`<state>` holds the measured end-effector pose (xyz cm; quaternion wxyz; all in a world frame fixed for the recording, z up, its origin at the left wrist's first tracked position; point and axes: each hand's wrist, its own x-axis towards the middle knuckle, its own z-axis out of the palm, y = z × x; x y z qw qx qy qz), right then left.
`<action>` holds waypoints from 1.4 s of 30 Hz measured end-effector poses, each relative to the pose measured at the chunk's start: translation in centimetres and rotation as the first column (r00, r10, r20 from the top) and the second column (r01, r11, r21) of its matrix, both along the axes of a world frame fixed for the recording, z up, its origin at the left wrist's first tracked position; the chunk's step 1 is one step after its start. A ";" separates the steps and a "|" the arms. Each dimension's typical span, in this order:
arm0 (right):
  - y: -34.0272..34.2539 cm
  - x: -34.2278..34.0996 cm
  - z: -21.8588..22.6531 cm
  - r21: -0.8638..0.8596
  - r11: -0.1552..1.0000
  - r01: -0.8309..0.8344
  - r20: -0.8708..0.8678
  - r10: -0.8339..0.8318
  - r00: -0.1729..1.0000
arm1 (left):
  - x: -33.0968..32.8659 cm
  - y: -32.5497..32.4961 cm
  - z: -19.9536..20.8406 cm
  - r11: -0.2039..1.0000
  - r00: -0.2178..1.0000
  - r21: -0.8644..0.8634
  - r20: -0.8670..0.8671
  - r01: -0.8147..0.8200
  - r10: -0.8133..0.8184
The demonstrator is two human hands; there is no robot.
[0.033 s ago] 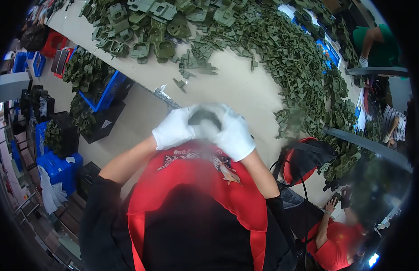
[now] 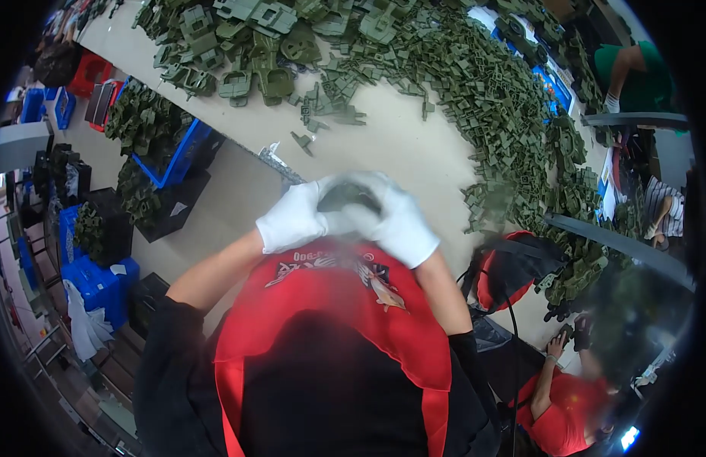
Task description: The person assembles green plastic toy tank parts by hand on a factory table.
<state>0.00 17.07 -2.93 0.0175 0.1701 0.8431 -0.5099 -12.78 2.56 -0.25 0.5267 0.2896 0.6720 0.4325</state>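
Observation:
Close to my chest, at the table's near edge, both my white-gloved hands are closed round a dark green plastic part (image 2: 348, 196). My left hand (image 2: 293, 216) grips it from the left side. From the right, my right hand (image 2: 402, 221) curls over it, its fingers smeared by motion. Much of the part is hidden by the gloves, so its exact shape cannot be made out. Beyond my hands, a few loose small green plastic pieces (image 2: 302, 143) lie on the pale table (image 2: 399, 152).
Larger green toy-vehicle bodies (image 2: 265, 80) are heaped at the back left. A broad pile of small green parts (image 2: 505, 114) curves along the back and right. A black-and-red bag (image 2: 513, 270) sits at right. Blue crates (image 2: 174, 156) stand left. A person in red (image 2: 562, 411) works at lower right.
My right hand has shifted slightly right and turned around the green part. My left hand stays in nearly the same place.

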 end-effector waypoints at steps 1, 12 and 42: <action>1.0 0.8 -1.4 -0.225 0.974 -0.002 -0.114 -0.024 0.993 | 0.1 -0.1 -0.2 1.000 1.000 0.000 0.001 -0.004 0.004; 0.9 1.4 -2.4 -0.512 0.827 0.234 0.295 -0.087 0.952 | 0.3 0.7 -1.9 0.999 0.998 -0.031 -0.065 0.012 -0.014; 17.6 3.1 -3.1 -0.675 0.562 0.479 0.049 -0.613 0.789 | 5.3 19.1 -7.2 0.989 0.959 0.132 0.281 -0.072 0.033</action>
